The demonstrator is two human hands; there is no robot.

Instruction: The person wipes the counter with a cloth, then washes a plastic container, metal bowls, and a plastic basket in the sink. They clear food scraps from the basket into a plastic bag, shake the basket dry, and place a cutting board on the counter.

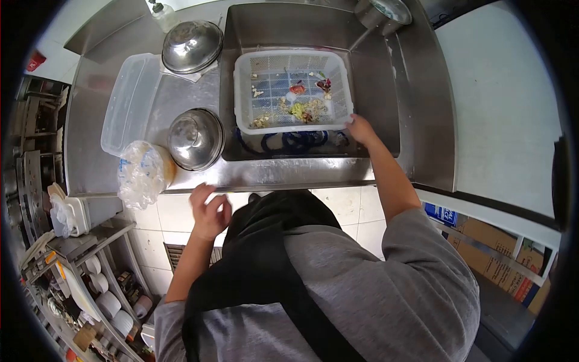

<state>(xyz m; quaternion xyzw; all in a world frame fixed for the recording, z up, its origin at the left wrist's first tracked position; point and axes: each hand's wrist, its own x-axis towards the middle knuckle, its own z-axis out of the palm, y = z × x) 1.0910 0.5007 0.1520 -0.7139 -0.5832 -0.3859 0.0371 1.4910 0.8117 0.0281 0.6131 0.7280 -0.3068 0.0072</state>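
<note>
My right hand (360, 129) reaches into the steel sink (386, 114) and grips the near right corner of a white perforated basket (248, 90). Food scraps (300, 109) lie on the basket's bottom. A dark blue hose (295, 141) is coiled in the sink under the basket. My left hand (208, 212) hovers below the front edge of the steel counter (181, 96), fingers loosely curled, holding nothing. It is nearest to a steel bowl (195, 138) turned upside down on the counter.
A second upturned steel bowl (192, 46) sits at the counter's back, beside a clear plastic container (128, 99). A plastic-wrapped bundle (143, 173) lies at the counter's front left. Shelves with cups and dishes (99, 289) stand lower left. Cardboard boxes (506, 259) sit at right.
</note>
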